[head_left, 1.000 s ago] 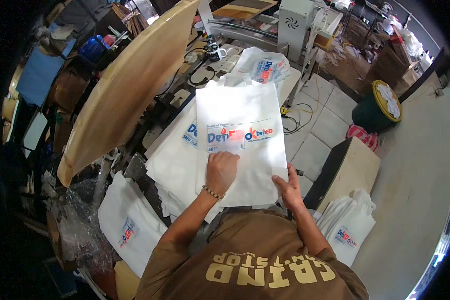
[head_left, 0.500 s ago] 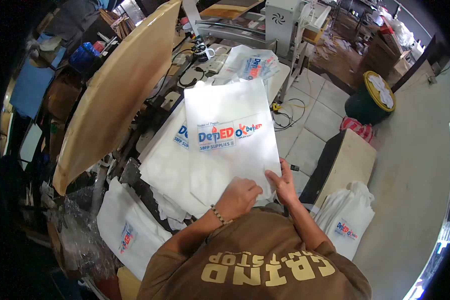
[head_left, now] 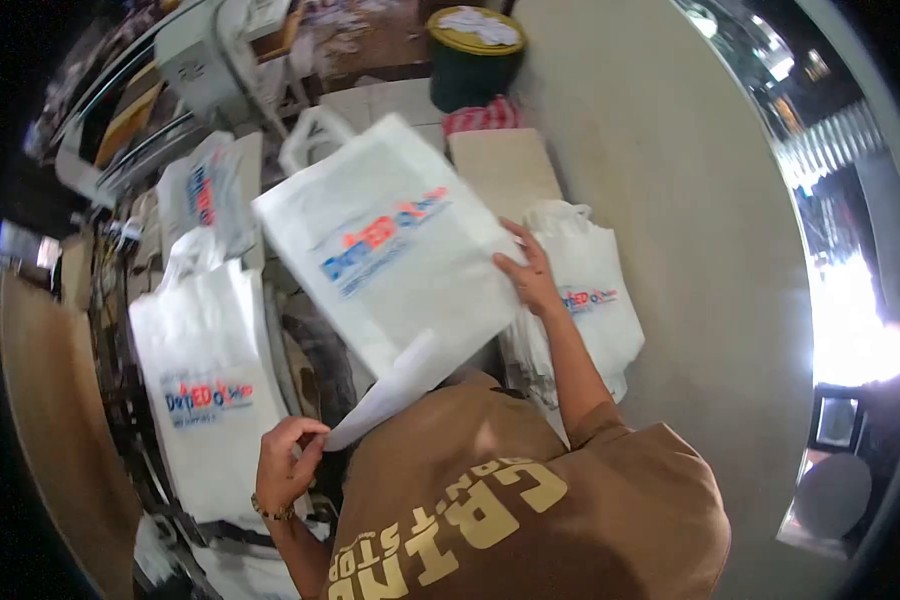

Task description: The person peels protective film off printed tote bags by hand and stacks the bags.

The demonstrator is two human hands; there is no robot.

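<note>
A white printed bag [head_left: 390, 250] hangs between my hands, tilted, with its handle at the upper left and its bottom edge curled. My left hand [head_left: 288, 462] pinches the bag's lower left corner. My right hand [head_left: 530, 270] grips its right edge, with the thumb on the front. To the left lies a stack of white printed bags [head_left: 205, 370]. Another pile of printed bags [head_left: 590, 305] is at the right, just beyond my right hand, partly hidden by my forearm.
Further printed bags [head_left: 208, 190] lie at the upper left near a grey machine [head_left: 205, 65]. A board-topped box [head_left: 505, 165] stands by the right wall [head_left: 690, 250]. Behind it are a red-and-white cloth [head_left: 478, 117] and a green bin [head_left: 470, 70] with a yellow rim.
The view has turned to the right. The bag has been lifted off the left stack and tilted. My left hand has moved from its front to its lower corner.
</note>
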